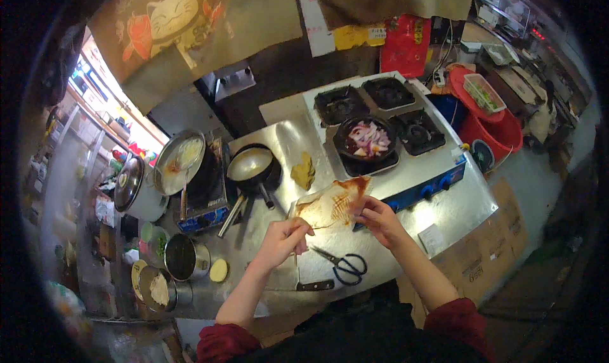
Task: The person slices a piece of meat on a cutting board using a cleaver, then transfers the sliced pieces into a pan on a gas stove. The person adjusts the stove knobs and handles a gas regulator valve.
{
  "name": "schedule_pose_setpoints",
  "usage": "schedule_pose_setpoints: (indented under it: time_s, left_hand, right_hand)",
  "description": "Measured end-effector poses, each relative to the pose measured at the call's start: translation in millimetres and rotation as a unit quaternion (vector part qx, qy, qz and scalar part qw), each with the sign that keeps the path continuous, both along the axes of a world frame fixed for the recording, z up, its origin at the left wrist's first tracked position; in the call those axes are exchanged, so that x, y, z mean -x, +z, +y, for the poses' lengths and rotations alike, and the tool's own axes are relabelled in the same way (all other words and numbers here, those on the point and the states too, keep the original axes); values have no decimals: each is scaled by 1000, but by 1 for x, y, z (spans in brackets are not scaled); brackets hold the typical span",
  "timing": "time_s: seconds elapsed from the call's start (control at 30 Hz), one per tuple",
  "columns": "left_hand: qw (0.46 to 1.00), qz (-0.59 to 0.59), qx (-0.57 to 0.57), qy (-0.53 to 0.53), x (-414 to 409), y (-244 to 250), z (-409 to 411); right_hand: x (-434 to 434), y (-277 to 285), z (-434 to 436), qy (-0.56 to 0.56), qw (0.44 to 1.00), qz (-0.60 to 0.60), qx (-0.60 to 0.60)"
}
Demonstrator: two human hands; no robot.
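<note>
A translucent sheet or bag, stained with red-brown sauce, is stretched between my hands above the steel counter. My left hand pinches its lower left edge between thumb and fingers. On the other side, my right hand grips its right end, where the stain is darkest. Below them lie scissors with black loop handles, blades pointing up and left. Beside the scissors rests a knife with a dark riveted handle; its blade is hard to make out. Past the sheet, a black pan of cut red onion sits on a gas burner.
The blue-fronted gas stove has several burners. Leftward stand a long-handled saucepan, a large pan with a ladle on a portable stove, and a steel pot. A crumpled yellowish thing lies behind the sheet. Red tubs stand right.
</note>
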State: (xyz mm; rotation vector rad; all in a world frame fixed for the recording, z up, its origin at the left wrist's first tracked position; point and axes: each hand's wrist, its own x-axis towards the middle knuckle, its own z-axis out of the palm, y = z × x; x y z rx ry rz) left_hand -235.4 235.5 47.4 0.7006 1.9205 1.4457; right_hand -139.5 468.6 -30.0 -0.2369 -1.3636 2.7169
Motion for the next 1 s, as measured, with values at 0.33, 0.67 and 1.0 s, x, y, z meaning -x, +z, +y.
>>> schedule_pose_setpoints:
  time_s: [0.33,0.67,1.0]
  left_hand:
    - [979,101,-35,171,22,33,147]
    - [955,158,-17,251,70,2,264]
    - [917,313,213,124,120,13,275]
  right_hand:
    - [65,23,81,-64,988,11,141]
    - [95,32,139,3,981,-135,142]
    - [149,105,253,-97,668,303,-673]
